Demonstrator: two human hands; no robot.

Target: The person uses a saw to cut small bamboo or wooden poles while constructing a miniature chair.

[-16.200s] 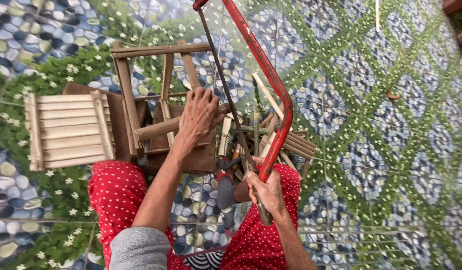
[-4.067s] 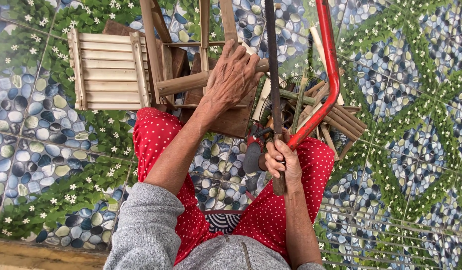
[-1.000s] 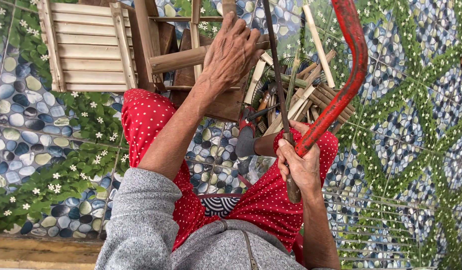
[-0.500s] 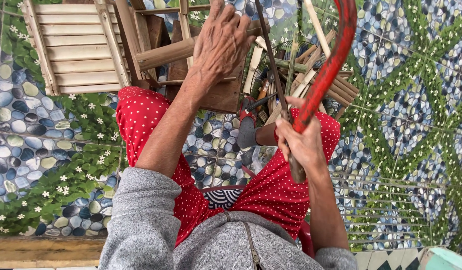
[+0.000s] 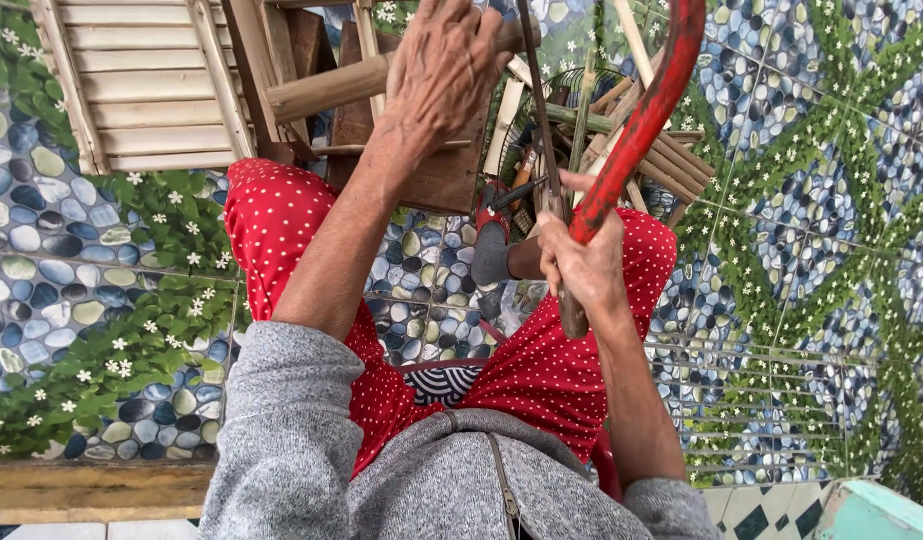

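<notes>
Here the person sits with knees apart in red trousers with white dots [image 5: 281,215] and a grey zipped top [image 5: 381,480], looking straight down at both hands. The left hand [image 5: 443,70] lies palm down on a round wooden bar [image 5: 326,88], fingers curled together over it and pressing it against a dark wooden block [image 5: 443,175] underneath. The right hand [image 5: 581,262] is clenched tight around the wooden handle of a bow saw [image 5: 649,105]; the saw's red metal frame curves up and away from the fist to the top edge of the view, and its thin dark blade [image 5: 539,100] runs upward just beside the left hand, near the bar. Whether the blade touches the wood cannot be told.

Behind the blade stands a round wire basket [image 5: 561,110], only partly visible; pale wooden sticks and strips [image 5: 671,160] are bundled in and around it, some leaning out over its rim. To the left of the bar lies a slatted wooden panel [image 5: 141,85] of light, unpainted wood, joined to a frame of upright pieces.

A foot in a grey sock [image 5: 491,255] shows between the knees. The floor [image 5: 801,200] is tiled with a pattern of blue and grey pebbles crossed by green leaves and small white flowers. A wooden ledge [image 5: 81,490] runs along the lower left, and a turquoise corner [image 5: 876,515] shows at the lower right.
</notes>
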